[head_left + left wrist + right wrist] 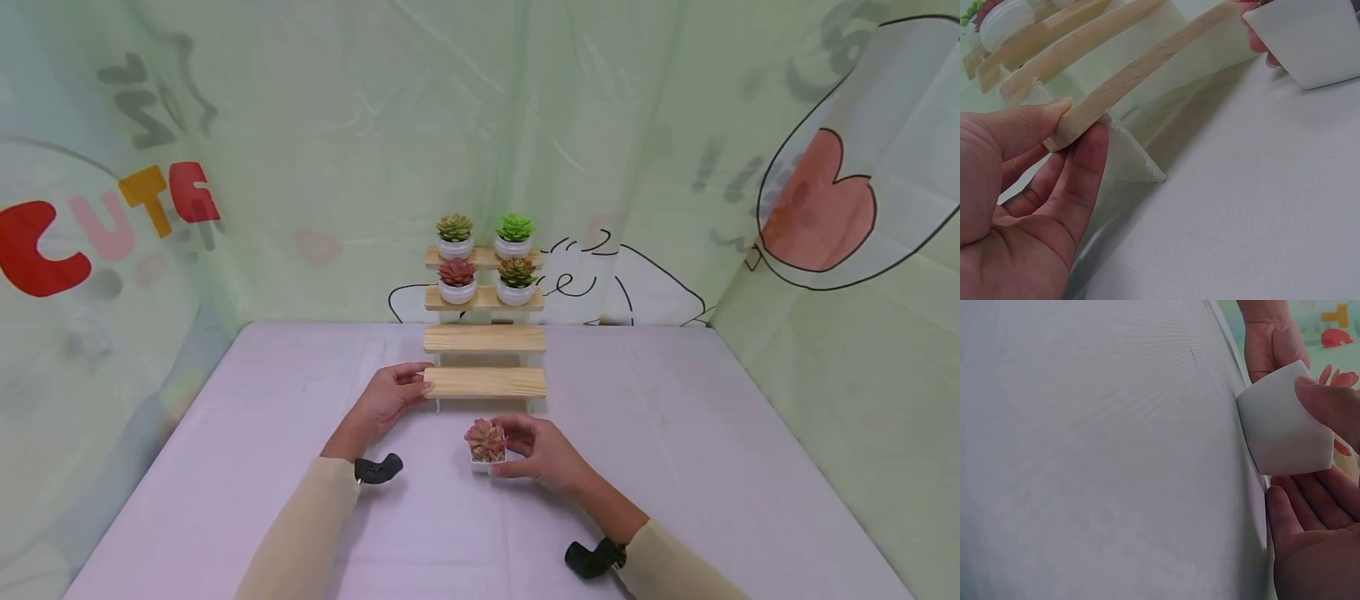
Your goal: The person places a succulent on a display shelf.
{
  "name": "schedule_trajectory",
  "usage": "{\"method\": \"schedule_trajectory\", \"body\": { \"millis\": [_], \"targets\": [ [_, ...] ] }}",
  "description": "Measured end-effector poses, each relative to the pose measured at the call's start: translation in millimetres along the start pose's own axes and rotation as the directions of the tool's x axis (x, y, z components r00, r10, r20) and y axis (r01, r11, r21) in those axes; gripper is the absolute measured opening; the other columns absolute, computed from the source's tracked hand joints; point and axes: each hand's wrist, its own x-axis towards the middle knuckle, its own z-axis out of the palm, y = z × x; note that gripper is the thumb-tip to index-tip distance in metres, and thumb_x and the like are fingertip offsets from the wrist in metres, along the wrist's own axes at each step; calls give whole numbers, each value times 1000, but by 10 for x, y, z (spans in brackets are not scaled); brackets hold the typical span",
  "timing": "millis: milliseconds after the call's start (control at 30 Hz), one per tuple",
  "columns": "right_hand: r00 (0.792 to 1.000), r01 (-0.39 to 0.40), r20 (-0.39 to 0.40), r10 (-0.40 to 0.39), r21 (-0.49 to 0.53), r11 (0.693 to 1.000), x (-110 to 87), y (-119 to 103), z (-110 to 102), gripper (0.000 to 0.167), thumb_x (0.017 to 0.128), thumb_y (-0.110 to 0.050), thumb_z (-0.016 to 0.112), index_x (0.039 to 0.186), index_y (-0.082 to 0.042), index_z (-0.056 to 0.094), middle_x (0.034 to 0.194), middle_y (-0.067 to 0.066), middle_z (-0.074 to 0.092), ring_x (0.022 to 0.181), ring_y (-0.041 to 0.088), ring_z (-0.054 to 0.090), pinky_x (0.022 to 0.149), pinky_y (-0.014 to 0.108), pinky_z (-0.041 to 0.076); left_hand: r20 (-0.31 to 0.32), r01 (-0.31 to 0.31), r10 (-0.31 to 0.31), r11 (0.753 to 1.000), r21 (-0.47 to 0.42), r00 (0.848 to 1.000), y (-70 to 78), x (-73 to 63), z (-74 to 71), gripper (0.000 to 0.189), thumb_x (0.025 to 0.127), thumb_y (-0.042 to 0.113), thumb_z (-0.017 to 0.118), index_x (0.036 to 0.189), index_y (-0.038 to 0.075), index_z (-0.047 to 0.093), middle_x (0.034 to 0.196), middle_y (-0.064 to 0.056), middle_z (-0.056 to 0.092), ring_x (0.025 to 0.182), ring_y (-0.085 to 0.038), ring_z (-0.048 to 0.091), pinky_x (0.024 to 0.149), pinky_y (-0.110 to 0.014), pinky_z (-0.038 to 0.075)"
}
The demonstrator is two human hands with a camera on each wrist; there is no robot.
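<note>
With thumb and fingers, my left hand (pixel 384 400) pinches the left end of the lowest wooden shelf (pixel 485 383) of a tiered stand; the left wrist view shows the thumb on top and fingers beneath. My right hand (pixel 546 454) holds a pink succulent (pixel 486 440) in a square white pot (pixel 1285 425), gripping it from the right side. That pot is in front of the stand, at or just above the tabletop; I cannot tell whether it touches. Part of the plant is hidden behind the pot and thumb in the right wrist view.
On the top shelf stand an olive succulent (pixel 454 233) and a bright green succulent (pixel 514 233). Below them are a dark red succulent (pixel 457 279) and a green-brown succulent (pixel 516 279). The third shelf (pixel 484 338) is bare wood. A pale cloth covers the table (pixel 675 467); printed curtains (pixel 337 150) surround it.
</note>
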Motion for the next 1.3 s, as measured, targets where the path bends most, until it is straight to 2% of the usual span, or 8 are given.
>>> {"method": "schedule_trajectory", "body": {
  "millis": [267, 567, 767, 1033, 1300],
  "targets": [
    [999, -37, -1, 37, 11, 999, 5, 22, 12, 64, 77, -6, 89, 132, 5, 59, 133, 19, 65, 119, 22, 67, 96, 24, 58, 2, 7, -7, 1000, -3, 1000, -5, -3, -9, 49, 94, -3, 69, 142, -1, 58, 115, -12, 67, 97, -17, 69, 88, -31, 63],
    [1000, -23, -6, 23, 35, 999, 12, 9, 13, 64, 76, -3, 89, 132, 8, 59, 132, 21, 65, 114, 18, 69, 93, 24, 60, -8, 29, -29, 1000, 11, 1000, 11, 10, -7, 48, 94, -2, 69, 141, 1, 59, 119, -15, 67, 100, -19, 69, 91, -34, 62],
    [1000, -15, 0, 15, 54, 998, 16, -3, 27, 64, 76, -3, 89, 132, 8, 59, 132, 23, 66, 113, 19, 70, 91, 24, 60, -11, 21, -21, 1000, 15, 1000, 23, 0, -1, 47, 94, -2, 69, 141, 0, 59, 119, -15, 66, 100, -20, 69, 91, -34, 62],
    [1000, 25, -13, -25, 23, 999, 107, -54, 45, 63, 78, -5, 88, 133, 6, 61, 131, 23, 67, 119, 27, 69, 94, 26, 60, -5, 1, -1, 1000, 7, 1000, 2, 19, -20, 48, 94, -5, 67, 141, -2, 58, 115, -13, 67, 97, -17, 69, 86, -31, 63],
    [996, 49, -70, -48, 9, 999, 256, -233, 40, 62, 78, -8, 89, 133, 4, 62, 131, 20, 67, 119, 25, 68, 97, 25, 58, 3, 2, -2, 1000, 7, 1000, -15, 31, -14, 48, 94, -4, 68, 141, -2, 58, 118, -15, 67, 99, -19, 69, 87, -30, 63]
  ]
}}
